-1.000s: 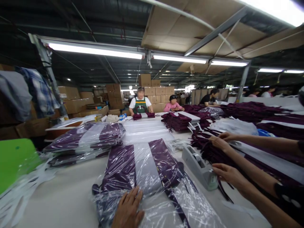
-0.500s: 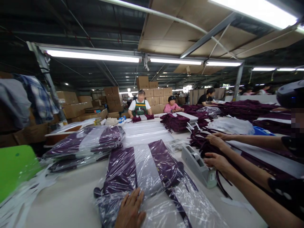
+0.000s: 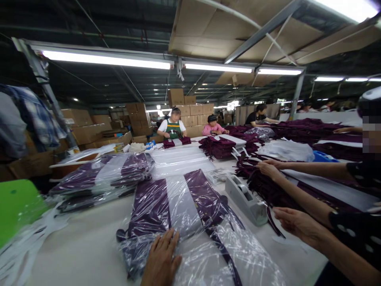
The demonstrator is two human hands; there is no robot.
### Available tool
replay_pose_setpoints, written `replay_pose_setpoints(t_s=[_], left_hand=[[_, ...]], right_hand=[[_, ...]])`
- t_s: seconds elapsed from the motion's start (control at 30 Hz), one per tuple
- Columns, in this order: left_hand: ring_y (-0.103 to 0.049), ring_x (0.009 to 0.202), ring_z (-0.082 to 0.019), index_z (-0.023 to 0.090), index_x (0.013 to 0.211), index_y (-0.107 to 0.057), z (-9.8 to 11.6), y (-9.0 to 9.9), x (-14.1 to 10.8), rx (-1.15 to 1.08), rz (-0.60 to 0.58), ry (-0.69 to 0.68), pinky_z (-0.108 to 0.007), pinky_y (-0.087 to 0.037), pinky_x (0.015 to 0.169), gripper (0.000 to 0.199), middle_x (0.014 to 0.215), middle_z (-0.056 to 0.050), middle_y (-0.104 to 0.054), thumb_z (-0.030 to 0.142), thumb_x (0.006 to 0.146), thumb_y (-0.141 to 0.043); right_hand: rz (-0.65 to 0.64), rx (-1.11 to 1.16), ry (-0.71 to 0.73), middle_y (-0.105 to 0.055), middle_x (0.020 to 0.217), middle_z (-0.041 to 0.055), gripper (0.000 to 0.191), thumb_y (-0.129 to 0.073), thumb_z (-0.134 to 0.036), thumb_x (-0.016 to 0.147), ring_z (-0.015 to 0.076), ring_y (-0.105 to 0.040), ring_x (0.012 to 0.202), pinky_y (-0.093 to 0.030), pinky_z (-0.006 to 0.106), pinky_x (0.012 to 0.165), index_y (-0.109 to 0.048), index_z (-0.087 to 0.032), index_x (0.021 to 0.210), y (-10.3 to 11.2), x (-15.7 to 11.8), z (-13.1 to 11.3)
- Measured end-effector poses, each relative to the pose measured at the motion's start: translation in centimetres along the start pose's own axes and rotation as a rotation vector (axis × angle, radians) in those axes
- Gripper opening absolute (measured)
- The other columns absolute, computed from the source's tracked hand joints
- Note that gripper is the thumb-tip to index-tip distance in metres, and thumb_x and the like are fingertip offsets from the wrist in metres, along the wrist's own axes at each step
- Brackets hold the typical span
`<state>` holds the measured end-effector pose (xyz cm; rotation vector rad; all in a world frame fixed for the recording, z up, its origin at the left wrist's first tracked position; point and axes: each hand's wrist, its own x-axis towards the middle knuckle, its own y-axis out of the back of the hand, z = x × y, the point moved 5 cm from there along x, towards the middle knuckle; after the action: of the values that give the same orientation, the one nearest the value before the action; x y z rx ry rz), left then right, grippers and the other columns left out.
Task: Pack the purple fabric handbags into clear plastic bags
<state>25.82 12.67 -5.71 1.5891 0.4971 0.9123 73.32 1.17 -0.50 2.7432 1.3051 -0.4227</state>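
My left hand (image 3: pixel 162 258) lies flat, fingers spread, on a clear plastic bag (image 3: pixel 190 254). Inside the bag is a folded purple garment (image 3: pixel 151 202) with a pale grey band (image 3: pixel 181 202) across it. My right hand (image 3: pixel 293 224) reaches in from the lower right, its fingertips pinched together just off the front end of a grey tape dispenser (image 3: pixel 245 200). A thin clear strip of tape seems to run to the fingertips, though it barely shows. Dark purple straps (image 3: pixel 272 220) hang beside the dispenser.
Bagged purple garments (image 3: pixel 104 174) are stacked at left, with flat plastic bags (image 3: pixel 181 159) behind mine. A co-worker in dotted sleeves works close at right, one hand (image 3: pixel 269 169) on purple straps. Another person (image 3: pixel 174 129) stands across the table. A green board (image 3: pixel 18 210) is far left.
My right hand has moved from the tape dispenser's front end a little toward the right and down, fingers pinched. My left hand stays on the bag. The view has shifted slightly.
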Motion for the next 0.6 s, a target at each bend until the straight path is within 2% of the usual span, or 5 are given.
replay_pose_setpoints(t_s=[0.1,0.27,0.4,0.53,0.6], left_hand=[[-0.054,0.131,-0.025,0.027,0.14,-0.052,-0.2,-0.4,-0.3,0.049,0.097,-0.046,-0.045,-0.044,0.107,0.057,0.147,-0.003,-0.054,0.022,0.084,-0.055],[-0.059,0.125,-0.024,0.027,0.137,-0.055,-0.5,-0.8,-0.5,0.102,0.232,-0.126,-0.043,-0.046,0.102,0.053,0.142,-0.004,-0.059,0.025,0.084,-0.055],[-0.059,0.125,-0.024,0.027,0.137,-0.055,-0.6,-1.1,-0.5,0.093,0.212,-0.122,-0.042,-0.046,0.102,0.055,0.142,-0.003,-0.058,0.023,0.083,-0.055],[-0.057,0.129,-0.025,0.028,0.141,-0.051,-0.6,-1.5,-0.2,0.039,0.131,-0.084,-0.043,-0.046,0.105,0.062,0.145,-0.003,-0.055,0.02,0.08,-0.055],[-0.053,0.132,-0.025,0.028,0.143,-0.05,-0.5,-1.5,-0.1,-0.004,0.086,-0.055,-0.045,-0.045,0.108,0.064,0.148,-0.003,-0.052,0.018,0.08,-0.055]], right_hand=[[-0.067,0.146,-0.186,-0.063,0.061,-0.001,0.022,-0.084,-0.016,0.067,0.006,-0.055,0.047,-0.047,0.015,0.047,-0.062,-0.015,0.072,-0.6,0.5,3.0],[-0.061,0.16,-0.201,-0.057,0.054,-0.0031,0.022,-0.077,-0.015,0.073,0.0053,-0.05,0.044,-0.044,0.016,0.047,-0.057,-0.016,0.065,-1.6,1.4,3.6],[-0.098,-0.096,-0.082,-0.049,0.049,-0.0042,0.027,-0.079,-0.027,0.067,0.0053,-0.041,0.042,-0.036,0.019,0.044,-0.056,-0.017,0.059,-1.2,2.5,2.7],[-0.038,-0.472,0.0,-0.041,0.039,-0.0038,0.036,-0.079,-0.04,0.053,0.0053,-0.031,0.037,-0.02,0.023,0.04,-0.051,-0.018,0.046,0.5,3.3,3.5],[-0.025,-0.522,0.004,-0.037,0.036,-0.0034,0.041,-0.077,-0.048,0.049,0.0056,-0.027,0.036,-0.014,0.025,0.041,-0.047,-0.02,0.042,1.0,2.8,3.7]])
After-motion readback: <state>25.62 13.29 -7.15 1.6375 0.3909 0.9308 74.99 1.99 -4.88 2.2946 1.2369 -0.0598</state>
